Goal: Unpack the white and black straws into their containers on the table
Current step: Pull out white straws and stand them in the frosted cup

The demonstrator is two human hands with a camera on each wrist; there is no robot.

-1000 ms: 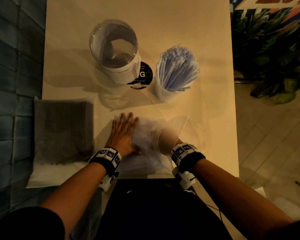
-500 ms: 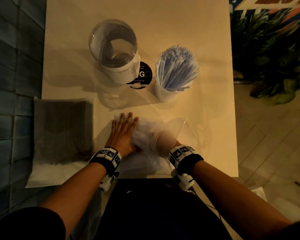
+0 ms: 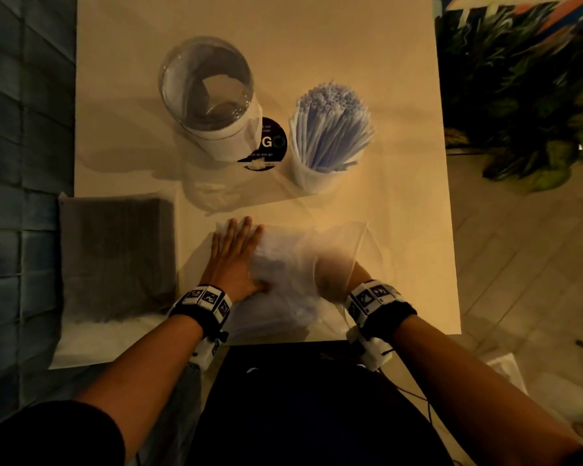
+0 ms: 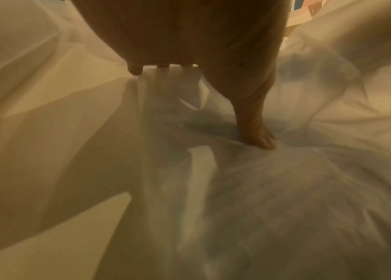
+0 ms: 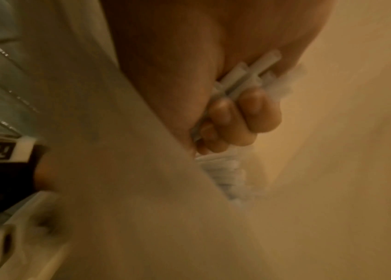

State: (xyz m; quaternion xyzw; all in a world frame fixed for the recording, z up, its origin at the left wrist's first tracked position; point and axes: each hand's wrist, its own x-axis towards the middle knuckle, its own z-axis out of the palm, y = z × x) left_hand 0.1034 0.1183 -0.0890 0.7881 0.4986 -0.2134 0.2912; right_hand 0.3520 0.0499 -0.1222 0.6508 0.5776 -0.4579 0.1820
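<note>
A translucent plastic bag [image 3: 283, 264] of white straws lies at the table's near edge. My left hand [image 3: 233, 253] presses flat on its left part, fingers straight; its thumb [image 4: 261, 140] pushes into the plastic. My right hand [image 3: 334, 270] is inside the bag, seen dimly through the film. In the right wrist view its fingers [image 5: 237, 117] curl round a bunch of white straws [image 5: 249, 75]. A white cup [image 3: 317, 173] packed with white straws [image 3: 334, 122] stands at the middle right. A clear jar [image 3: 209, 92] stands at the middle left. A bagged pack of black straws [image 3: 115, 257] lies at the left.
A round black sticker [image 3: 270, 142] lies on the table [image 3: 317, 38] between the jar and the cup. A tiled wall [image 3: 21, 163] runs along the left. Green plants [image 3: 519, 95] stand beyond the table's right edge, above a tiled floor [image 3: 519, 264].
My right hand has drawn back slightly toward me inside the bag, and the bag's loose right part has shifted with it. My left hand stays pressed in place.
</note>
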